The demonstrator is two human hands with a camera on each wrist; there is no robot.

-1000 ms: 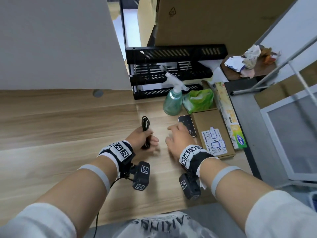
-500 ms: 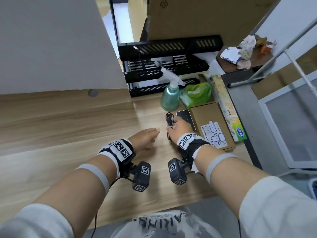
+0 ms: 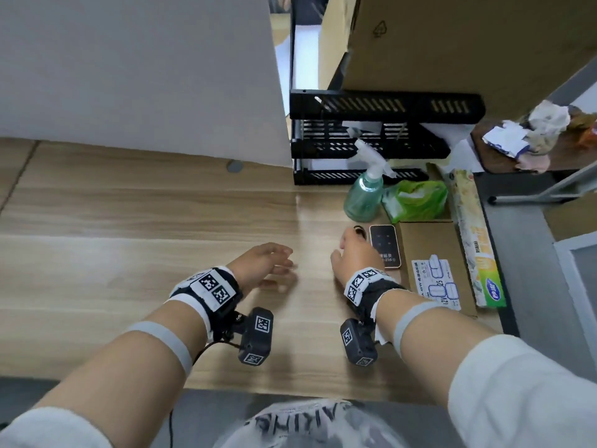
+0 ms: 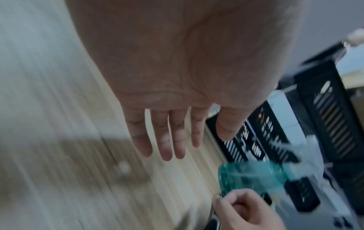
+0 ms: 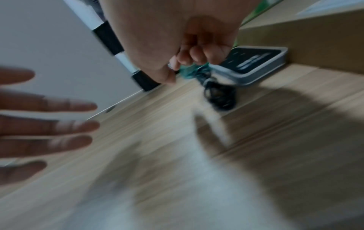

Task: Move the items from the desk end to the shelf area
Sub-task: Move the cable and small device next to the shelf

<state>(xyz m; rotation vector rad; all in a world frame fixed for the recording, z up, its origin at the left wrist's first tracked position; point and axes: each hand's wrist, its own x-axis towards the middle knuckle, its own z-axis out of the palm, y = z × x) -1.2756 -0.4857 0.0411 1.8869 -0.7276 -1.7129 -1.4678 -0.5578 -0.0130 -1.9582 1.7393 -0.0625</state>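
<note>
My right hand (image 3: 353, 250) grips a coiled black cable (image 5: 218, 95) with curled fingers, low over the wooden desk (image 3: 145, 221), just left of a dark flat device (image 3: 384, 245). Only the cable's top loop (image 3: 358, 228) shows in the head view. My left hand (image 3: 265, 261) hovers flat over the desk with straight fingers (image 4: 167, 140), holding nothing. A black tiered shelf rack (image 3: 371, 140) stands at the desk's far end. A green spray bottle (image 3: 363, 192) stands in front of it.
A green wipes pack (image 3: 416, 202), a brown cardboard box (image 3: 433, 253) and a long wrap box (image 3: 475, 240) lie along the desk's right edge. A grey partition (image 3: 135, 69) rises at the back left. A large carton (image 3: 468, 43) towers above the rack.
The black cable passed from my left hand to my right, which carried it right toward the dark device. My left hand straightened and now holds nothing.
</note>
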